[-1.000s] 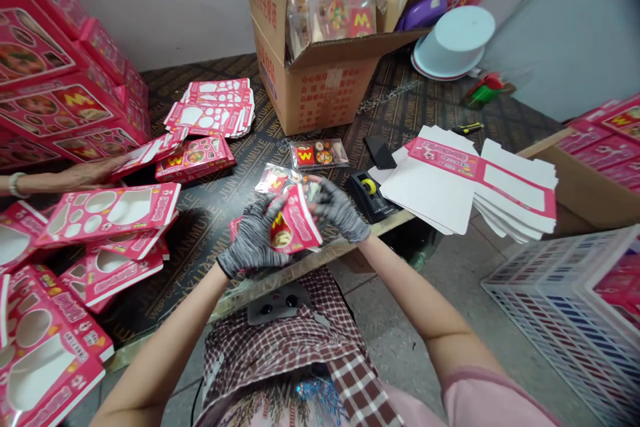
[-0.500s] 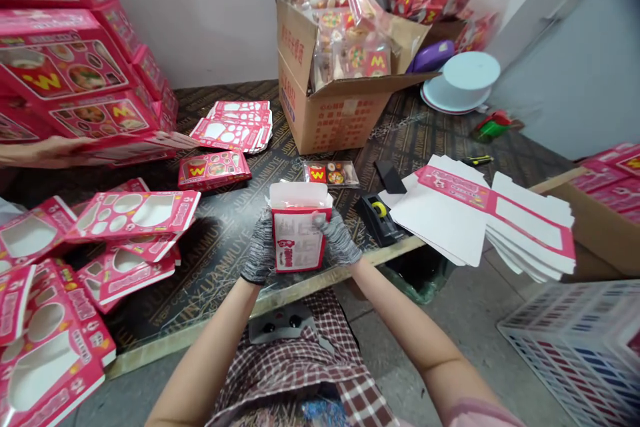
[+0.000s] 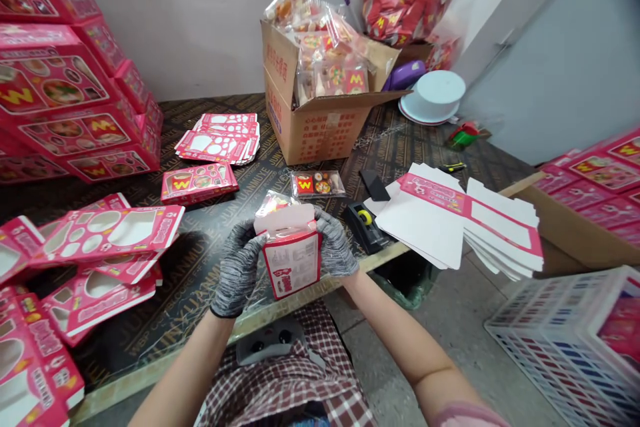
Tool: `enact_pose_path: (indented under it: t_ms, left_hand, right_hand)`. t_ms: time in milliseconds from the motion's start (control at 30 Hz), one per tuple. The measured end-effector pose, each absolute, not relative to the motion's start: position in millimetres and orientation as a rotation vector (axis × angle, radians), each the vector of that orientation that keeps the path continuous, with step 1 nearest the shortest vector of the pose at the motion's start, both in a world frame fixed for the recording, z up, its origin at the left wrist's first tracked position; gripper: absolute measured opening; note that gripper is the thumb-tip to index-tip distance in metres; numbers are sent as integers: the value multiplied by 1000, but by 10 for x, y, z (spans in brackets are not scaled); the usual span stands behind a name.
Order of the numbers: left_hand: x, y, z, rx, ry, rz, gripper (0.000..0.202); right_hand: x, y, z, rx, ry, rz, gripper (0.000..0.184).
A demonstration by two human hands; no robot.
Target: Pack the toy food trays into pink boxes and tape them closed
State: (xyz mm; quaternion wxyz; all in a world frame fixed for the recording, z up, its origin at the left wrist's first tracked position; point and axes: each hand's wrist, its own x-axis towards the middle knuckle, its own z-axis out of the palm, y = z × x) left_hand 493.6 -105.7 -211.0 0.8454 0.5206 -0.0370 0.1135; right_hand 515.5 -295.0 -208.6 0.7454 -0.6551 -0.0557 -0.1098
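A small pink-and-white cardboard box (image 3: 294,268) stands upright at the table's front edge, its top end open and a white flap raised. Clear plastic wrapping shows behind that flap. My left hand (image 3: 236,268), in a grey knit glove, grips the upper left corner with the thumb near the rim. Gloved the same way, my right hand (image 3: 337,243) holds the right side by its top edge. Just beyond the box lies a clear food-toy packet (image 3: 318,183). A black tape dispenser (image 3: 367,227) with yellow tape sits right of my right hand.
Flat window-cut boxes (image 3: 107,233) are piled at left, below stacked finished boxes (image 3: 60,87). A carton (image 3: 320,133) full of packets stands at the back. Flat printed card sheets (image 3: 430,220) overhang the front edge at right, near a white plastic crate (image 3: 555,333).
My left hand has shifted to the box's upper left corner, and the top flap now leans forward. Another person's hand holding flat boxes at left has left the view.
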Motion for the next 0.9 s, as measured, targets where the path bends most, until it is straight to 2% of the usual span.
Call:
enact_pose_path:
  t_ms: [100,200,300,433,533,767,900]
  left_hand:
    - [4812,-1027,-2126,1389,-199,460,15]
    - [4703,-979,-2085,1567,-371,532,9]
    - [4705,-930,-2018,1673,-397,552,10]
    - [4801,-898,-1914,1703,-395,456,10]
    - [4818,-900,-1872,1748,-451,475,5]
    - [4598,-808,-2060,1998,-815,850,15]
    - [4622,-922,-2031,2110,-932,835,19]
  right_hand:
    - [5089,-2972,-2026,-1318,-134,-233,23]
    - [5012,-2978,-1990,-1213,-194,-231,20]
    - [4943,-3016,-1989,-1250,-253,-261,27]
    - [4928,-3117,-1945,-1631,-291,-433,10]
    - [4978,-3189,-1852,-1795,-311,-445,8]
    - [4919,-3336,-1785,-1819,-479,-278,16]
    - [4716,-3348,-1847,-1828,-478,-306,18]
